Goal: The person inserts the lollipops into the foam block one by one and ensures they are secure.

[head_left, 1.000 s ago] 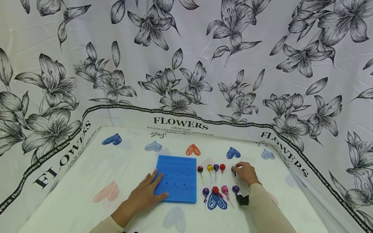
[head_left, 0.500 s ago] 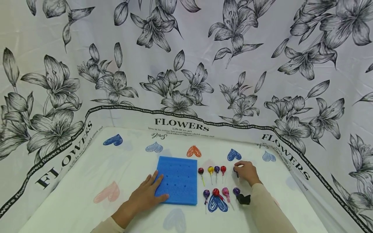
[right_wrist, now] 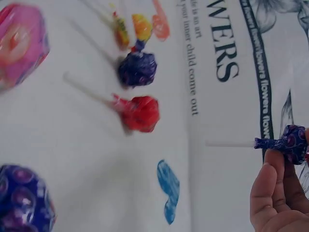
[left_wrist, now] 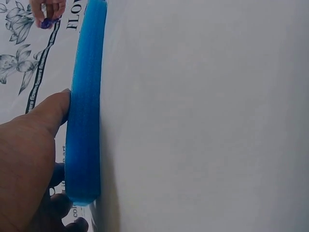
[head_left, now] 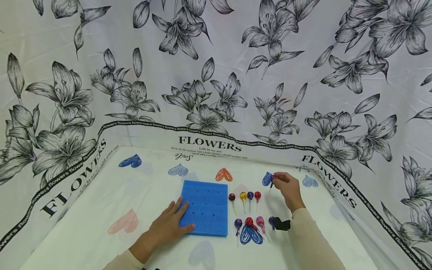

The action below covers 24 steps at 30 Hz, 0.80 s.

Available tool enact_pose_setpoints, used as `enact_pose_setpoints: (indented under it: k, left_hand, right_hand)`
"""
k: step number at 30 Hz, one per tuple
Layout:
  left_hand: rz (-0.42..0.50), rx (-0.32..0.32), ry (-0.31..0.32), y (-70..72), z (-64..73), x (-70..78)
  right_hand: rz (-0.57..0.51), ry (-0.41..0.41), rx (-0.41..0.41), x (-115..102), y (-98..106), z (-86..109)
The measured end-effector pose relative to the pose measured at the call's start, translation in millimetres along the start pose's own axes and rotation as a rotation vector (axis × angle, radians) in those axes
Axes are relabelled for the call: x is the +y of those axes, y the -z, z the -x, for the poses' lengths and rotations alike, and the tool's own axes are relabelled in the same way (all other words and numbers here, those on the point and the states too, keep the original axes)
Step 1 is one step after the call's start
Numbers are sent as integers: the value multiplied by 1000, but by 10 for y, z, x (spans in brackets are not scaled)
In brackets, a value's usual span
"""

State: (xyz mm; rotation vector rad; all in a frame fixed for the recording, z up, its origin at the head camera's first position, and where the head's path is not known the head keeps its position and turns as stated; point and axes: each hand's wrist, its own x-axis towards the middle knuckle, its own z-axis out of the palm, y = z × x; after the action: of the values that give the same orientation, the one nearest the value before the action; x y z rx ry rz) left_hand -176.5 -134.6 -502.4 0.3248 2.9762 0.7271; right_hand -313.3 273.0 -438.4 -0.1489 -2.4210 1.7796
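Note:
My left hand (head_left: pixel 168 223) lies spread over the left edge of a blue foam block (head_left: pixel 210 208) dotted with small holes. The left wrist view has my thumb on the side of the foam (left_wrist: pixel 86 111). My right hand (head_left: pixel 288 189) pinches a purple-wrapped lollipop (right_wrist: pixel 292 142) by its head, raised over the table, its white stick pointing down in the head view. Beside the block, a back row holds a dark red lollipop (head_left: pixel 231 196), a yellow one, a purple one and a red lollipop (right_wrist: pixel 141 113). A purple lollipop (head_left: pixel 238 223) starts the front row.
The front row continues with a red lollipop (head_left: pixel 249 221), a pink lollipop (head_left: pixel 260 221) and another purple lollipop (head_left: pixel 271 220), partly covered by a black piece (head_left: pixel 282 224) at my right wrist. A white cloth (head_left: pixel 84 217) with printed hearts covers the table; a flowered curtain (head_left: pixel 222 48) rises behind.
My right hand has lifted the purple lollipop off the cloth, at the right of the back row, and carried it up and away from me. My left hand stays on the foam block.

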Motion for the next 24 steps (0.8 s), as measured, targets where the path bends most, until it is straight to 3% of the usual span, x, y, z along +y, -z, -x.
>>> enact_pose_setpoints:
  k: [5, 12, 24]
  left_hand:
    - [-4, -1, 2, 5, -14, -6]
    - [15, 1, -2, 4, -2, -5]
    - [15, 5, -10, 10, -6, -25]
  right_hand:
    - [-133, 52, 1, -214, -102, 45]
    - [-211, 95, -43, -446, -264, 142]
    - [-297, 162, -128, -633, -606, 205]
